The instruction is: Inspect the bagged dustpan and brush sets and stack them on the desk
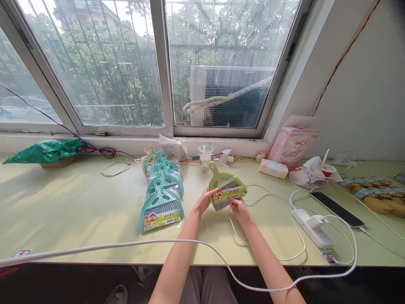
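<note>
A yellow-green dustpan and brush set [221,179] with a printed label is held over the table, its handle pointing toward the window. My left hand [204,201] grips its left edge, fingers on the label. On the label's lower right, my right hand [239,207] pinches the set's lower edge. To the left, several teal dustpan sets [161,207] in clear wrapping lie overlapping in a row, labels toward me. Behind them are a green and a pink-edged set [149,160].
A white cable crosses in front of my forearms. At the right are a power strip [311,228], a phone [337,209], a tissue pack [273,168] and a pink box [292,145]. A plastic cup [205,154] stands behind; a green bag [47,150] lies far left.
</note>
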Demonstrator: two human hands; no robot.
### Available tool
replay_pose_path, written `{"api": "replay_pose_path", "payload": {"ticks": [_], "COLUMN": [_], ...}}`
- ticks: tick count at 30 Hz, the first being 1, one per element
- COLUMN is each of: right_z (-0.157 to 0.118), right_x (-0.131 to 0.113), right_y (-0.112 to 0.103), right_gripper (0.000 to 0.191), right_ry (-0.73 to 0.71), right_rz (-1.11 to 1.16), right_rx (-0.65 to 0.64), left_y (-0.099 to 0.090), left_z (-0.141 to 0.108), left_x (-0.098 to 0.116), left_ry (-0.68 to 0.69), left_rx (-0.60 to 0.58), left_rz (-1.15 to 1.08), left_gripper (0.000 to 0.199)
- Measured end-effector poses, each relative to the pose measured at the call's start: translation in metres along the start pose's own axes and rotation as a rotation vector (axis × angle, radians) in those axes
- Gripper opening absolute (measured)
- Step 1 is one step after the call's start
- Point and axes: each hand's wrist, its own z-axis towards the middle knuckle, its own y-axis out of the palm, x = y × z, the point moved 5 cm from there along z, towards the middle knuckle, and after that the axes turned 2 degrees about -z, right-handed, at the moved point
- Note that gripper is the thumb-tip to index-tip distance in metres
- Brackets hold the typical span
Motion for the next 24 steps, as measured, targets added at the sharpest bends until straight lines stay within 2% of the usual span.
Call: {"api": "replay_pose_path", "payload": {"ticks": [3,5,7,10,12,14,16,18,24], "right_z": [0.005,0.007,0.007,0.005,0.004,0.004,0.006,0.009,0.016], "right_x": [-0.005,-0.004,-0.002,0.004,0.008,0.010,0.011,0.010,0.007], "right_y": [-0.013,-0.018,-0.018,-0.008,-0.001,0.002,0.000,-0.005,-0.019], "right_gripper": [0.056,0.055,0.052,0.048,0.046,0.043,0.038,0.034,0.039], "right_ry": [-0.056,-0.060,-0.039,0.017,0.051,0.088,0.108,0.087,-0.049], "right_rz": [0.046,0.056,0.040,-0.009,-0.036,-0.038,-0.008,0.032,0.068], "right_rx": [0.072,0.091,0.084,0.003,-0.071,-0.093,-0.052,0.004,0.159], "left_y": [0.011,0.011,0.003,-0.011,-0.018,-0.021,-0.017,-0.011,0.005], "left_z": [-0.005,-0.006,-0.003,0.004,0.008,0.012,0.013,0.013,0.007], "left_x": [-0.009,-0.006,0.000,0.002,-0.006,-0.016,-0.022,-0.024,-0.031], "left_ry": [-0.083,-0.071,-0.002,0.090,0.069,0.021,0.011,0.016,-0.091], "left_rx": [-0.159,-0.205,-0.149,0.043,0.170,0.235,0.209,0.136,0.040], "left_rz": [0.016,-0.012,-0.071,-0.133,-0.134,-0.138,-0.163,-0.170,-0.062], "left_gripper": [0.055,0.055,0.054,0.057,0.059,0.059,0.060,0.063,0.057]}}
